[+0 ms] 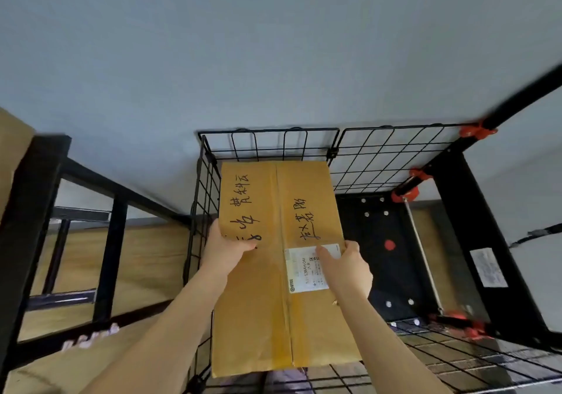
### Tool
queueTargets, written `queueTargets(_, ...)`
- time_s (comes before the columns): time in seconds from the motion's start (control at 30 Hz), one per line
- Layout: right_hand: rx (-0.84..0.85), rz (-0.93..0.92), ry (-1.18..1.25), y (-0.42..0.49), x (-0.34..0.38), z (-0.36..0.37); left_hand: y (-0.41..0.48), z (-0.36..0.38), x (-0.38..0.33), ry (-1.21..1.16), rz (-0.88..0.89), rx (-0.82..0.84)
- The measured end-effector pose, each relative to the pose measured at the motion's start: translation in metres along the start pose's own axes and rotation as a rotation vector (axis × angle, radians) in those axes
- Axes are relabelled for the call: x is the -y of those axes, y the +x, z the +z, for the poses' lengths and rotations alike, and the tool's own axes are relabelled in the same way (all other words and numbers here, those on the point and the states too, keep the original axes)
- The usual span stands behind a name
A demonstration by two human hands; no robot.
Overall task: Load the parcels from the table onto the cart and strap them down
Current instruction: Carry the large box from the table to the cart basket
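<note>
A long brown cardboard parcel with black handwriting and a white shipping label sits inside the black wire-mesh cart, against its left wall. My left hand grips the parcel's left edge, thumb on top. On the opposite edge my right hand holds on, its thumb lying over the label. The cart's black floor shows to the right of the parcel, with a red dot and metal rivets. An elastic cord with red hooks runs along the cart's right side.
A black metal frame with wooden panels stands at the left, next to the cart. Another brown box pokes in at the far left edge. The cart's black handle bar rises at the upper right. Grey floor lies beyond.
</note>
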State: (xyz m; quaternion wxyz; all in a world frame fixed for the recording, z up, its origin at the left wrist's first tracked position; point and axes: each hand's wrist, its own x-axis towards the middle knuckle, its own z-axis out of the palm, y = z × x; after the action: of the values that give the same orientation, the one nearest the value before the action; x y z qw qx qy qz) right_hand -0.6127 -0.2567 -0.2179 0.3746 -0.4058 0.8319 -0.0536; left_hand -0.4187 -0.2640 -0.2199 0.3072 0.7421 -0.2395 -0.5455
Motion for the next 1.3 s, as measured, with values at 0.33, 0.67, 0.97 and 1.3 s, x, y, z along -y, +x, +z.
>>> queueTargets(0.33,0.172,0.095,0.037,0.068,-0.024,0.085,0.091,0.022,0.079,0.129,-0.135,-0.190)
queueTargets(0.67,0.297,0.104,0.136,0.102,-0.044,0.125,0.130,0.037,0.123,0.331,-0.019,-0.256)
queueTargets(0.97,0.358,0.088,0.149,0.106,-0.049,0.125,0.112,0.055,0.123,0.727,0.116,-0.216)
queueTargets(1.3,0.385,-0.048,-0.091,0.092,-0.038,0.091,0.071,0.060,0.084,0.948,0.209,0.100)
